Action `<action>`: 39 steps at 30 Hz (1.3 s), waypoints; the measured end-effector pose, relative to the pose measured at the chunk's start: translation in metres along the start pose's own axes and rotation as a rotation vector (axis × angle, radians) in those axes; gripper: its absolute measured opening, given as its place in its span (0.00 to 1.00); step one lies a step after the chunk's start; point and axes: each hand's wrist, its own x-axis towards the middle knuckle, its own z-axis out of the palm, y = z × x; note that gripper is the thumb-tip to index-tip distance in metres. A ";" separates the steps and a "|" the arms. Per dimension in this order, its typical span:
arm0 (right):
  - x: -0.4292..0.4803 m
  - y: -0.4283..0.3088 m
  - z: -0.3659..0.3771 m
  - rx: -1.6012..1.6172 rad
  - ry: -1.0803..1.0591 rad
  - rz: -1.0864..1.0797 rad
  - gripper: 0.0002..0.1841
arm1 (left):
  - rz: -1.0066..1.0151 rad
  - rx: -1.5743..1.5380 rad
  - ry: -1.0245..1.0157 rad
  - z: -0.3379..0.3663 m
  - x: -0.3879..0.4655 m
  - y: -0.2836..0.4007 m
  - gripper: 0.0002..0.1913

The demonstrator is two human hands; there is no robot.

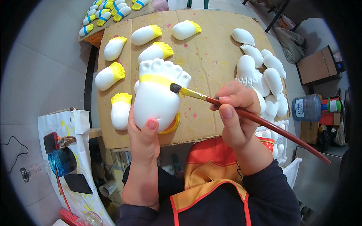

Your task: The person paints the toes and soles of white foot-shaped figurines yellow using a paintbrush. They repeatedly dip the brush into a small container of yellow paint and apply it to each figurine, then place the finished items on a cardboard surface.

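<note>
My left hand [147,138] grips a white foot-shaped piece [158,104] by its heel, toes pointing away from me. A yellow painted band crosses it just below the white toes. Between thumb and fingers, my right hand [237,110] holds a paintbrush [263,121] with a dark red handle; its dark bristles touch the right end of the band. Behind the held piece, a yellow-rimmed round container [172,127] is partly hidden. Several foot pieces with yellow toes [110,76] lie around it on the cardboard [203,62].
Unpainted white foot pieces [246,67] are heaped at the right of the cardboard. Feet with blue stripes [104,17] lie on another board at the top left. A side table [82,124] at the left bears a dark blue paint jar [63,161] and a phone [77,183].
</note>
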 end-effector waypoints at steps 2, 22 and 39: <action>0.000 0.001 0.001 -0.010 -0.010 -0.011 0.06 | -0.023 -0.065 -0.005 -0.002 0.001 -0.002 0.42; -0.018 -0.003 -0.003 -0.036 -0.172 -0.192 0.06 | -0.319 -0.375 -0.013 -0.019 -0.023 0.016 0.33; -0.038 -0.065 -0.023 -0.007 -0.178 -0.369 0.11 | -0.308 -0.177 0.007 -0.001 -0.065 0.064 0.28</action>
